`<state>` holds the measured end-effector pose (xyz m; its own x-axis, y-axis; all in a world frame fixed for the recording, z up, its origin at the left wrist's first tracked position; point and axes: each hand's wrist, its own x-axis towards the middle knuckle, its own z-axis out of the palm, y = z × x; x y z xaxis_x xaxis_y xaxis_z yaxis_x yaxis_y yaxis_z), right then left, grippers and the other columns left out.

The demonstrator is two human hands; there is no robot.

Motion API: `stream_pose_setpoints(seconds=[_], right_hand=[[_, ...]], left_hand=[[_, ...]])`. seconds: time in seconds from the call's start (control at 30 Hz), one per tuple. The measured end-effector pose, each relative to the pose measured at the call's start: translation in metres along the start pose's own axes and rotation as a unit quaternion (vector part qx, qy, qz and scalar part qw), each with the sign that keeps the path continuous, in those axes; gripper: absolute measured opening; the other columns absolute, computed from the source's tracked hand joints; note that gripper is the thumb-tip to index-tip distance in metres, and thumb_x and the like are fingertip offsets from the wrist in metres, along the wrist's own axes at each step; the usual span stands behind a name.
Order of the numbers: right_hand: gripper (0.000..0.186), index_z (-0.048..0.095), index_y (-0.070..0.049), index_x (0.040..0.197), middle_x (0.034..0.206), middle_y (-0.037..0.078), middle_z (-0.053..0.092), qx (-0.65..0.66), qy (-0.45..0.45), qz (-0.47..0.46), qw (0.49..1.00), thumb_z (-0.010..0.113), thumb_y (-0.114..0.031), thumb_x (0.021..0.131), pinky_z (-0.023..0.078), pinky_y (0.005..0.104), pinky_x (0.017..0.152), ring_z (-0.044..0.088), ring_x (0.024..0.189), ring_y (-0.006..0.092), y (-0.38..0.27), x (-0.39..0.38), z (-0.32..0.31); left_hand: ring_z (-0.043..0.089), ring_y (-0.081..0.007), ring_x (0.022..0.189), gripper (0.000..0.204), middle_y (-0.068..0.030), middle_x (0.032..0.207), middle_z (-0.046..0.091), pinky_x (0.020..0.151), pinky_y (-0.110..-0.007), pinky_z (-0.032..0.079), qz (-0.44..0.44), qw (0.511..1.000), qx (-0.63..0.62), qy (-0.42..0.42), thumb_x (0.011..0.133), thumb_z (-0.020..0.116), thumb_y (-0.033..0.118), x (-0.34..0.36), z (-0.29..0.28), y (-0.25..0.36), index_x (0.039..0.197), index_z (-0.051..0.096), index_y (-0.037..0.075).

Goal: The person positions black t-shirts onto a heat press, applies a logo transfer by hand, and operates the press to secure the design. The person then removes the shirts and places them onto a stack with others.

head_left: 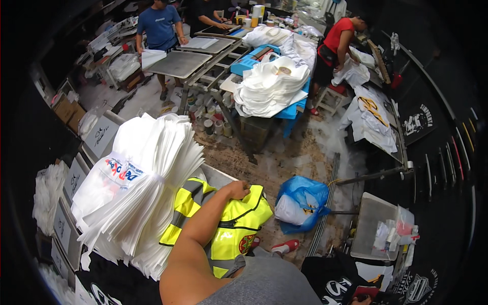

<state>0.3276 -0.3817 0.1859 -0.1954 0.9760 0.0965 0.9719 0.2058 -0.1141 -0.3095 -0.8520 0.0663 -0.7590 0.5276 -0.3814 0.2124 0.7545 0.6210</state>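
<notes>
My left arm reaches forward from the lower edge. My left hand (238, 190) is closed on the upper edge of a fluorescent yellow safety vest (244, 211) with grey reflective bands and a dark zip. The vest lies bunched beside a tall bundle of white plastic bags (147, 188), which is banded about its middle. At the lower right edge, a few fingers (362, 301) show beside a dark, red-edged flat object (366, 292). I cannot tell whether they belong to my right hand.
A blue plastic bag (301, 206) stands on the stained floor, right of the vest. More white bags (272, 86) are piled on the table ahead. Co-workers stand beyond: one in blue (159, 28), one in red (339, 38), another in black. Printing boards (180, 63) line the tables.
</notes>
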Motion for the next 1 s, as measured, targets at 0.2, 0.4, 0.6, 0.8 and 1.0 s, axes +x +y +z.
stream_pose_setpoints(seconds=[0.2,0.4,0.6,0.8,1.0], right_hand=[[0.056,0.061,-0.007,0.118,0.12,0.015,0.059,-0.008,0.017,-0.019,1.0,0.083,-0.022,0.07,0.046,0.0429,0.098,0.059,0.108,0.0317,0.0,-0.001,0.001],[0.054,0.061,-0.006,0.117,0.117,0.015,0.06,0.008,0.016,-0.022,1.0,0.082,-0.021,0.069,0.046,0.0424,0.098,0.06,0.107,0.0317,0.001,0.001,0.001],[0.06,0.059,-0.007,0.121,0.122,0.016,0.058,-0.005,0.012,-0.016,1.0,0.081,-0.024,0.069,0.045,0.0432,0.1,0.058,0.111,0.033,-0.002,-0.001,-0.001],[0.064,0.057,-0.008,0.125,0.125,0.017,0.056,-0.008,0.012,-0.017,1.0,0.081,-0.026,0.069,0.045,0.044,0.101,0.058,0.113,0.0337,0.005,0.001,0.004],[0.064,0.057,-0.008,0.126,0.122,0.015,0.058,-0.001,0.019,-0.004,1.0,0.08,-0.025,0.069,0.047,0.0434,0.099,0.059,0.111,0.0324,0.011,0.004,0.01]], left_hand=[[0.064,-0.0353,0.112,0.05,-0.0192,0.12,0.067,0.098,-0.041,0.049,-0.019,0.999,0.019,-0.04,0.091,0.061,0.039,-0.002,-0.006,0.006,0.129,0.059,0.007],[0.064,-0.0354,0.112,0.05,-0.02,0.119,0.067,0.097,-0.041,0.049,-0.016,0.999,0.002,-0.037,0.091,0.062,0.038,-0.004,-0.007,0.007,0.13,0.058,0.007],[0.063,-0.0348,0.113,0.051,-0.0198,0.121,0.067,0.099,-0.04,0.049,-0.023,0.999,0.004,-0.037,0.091,0.062,0.038,-0.001,-0.005,0.004,0.13,0.058,0.006],[0.063,-0.0351,0.114,0.05,-0.0202,0.121,0.067,0.1,-0.041,0.048,-0.019,0.999,0.008,-0.039,0.091,0.061,0.037,-0.002,-0.006,0.007,0.131,0.058,0.006],[0.062,-0.0364,0.114,0.05,-0.0213,0.121,0.066,0.099,-0.041,0.048,-0.013,0.999,0.008,-0.037,0.091,0.06,0.037,-0.003,-0.006,0.006,0.13,0.059,0.006]])
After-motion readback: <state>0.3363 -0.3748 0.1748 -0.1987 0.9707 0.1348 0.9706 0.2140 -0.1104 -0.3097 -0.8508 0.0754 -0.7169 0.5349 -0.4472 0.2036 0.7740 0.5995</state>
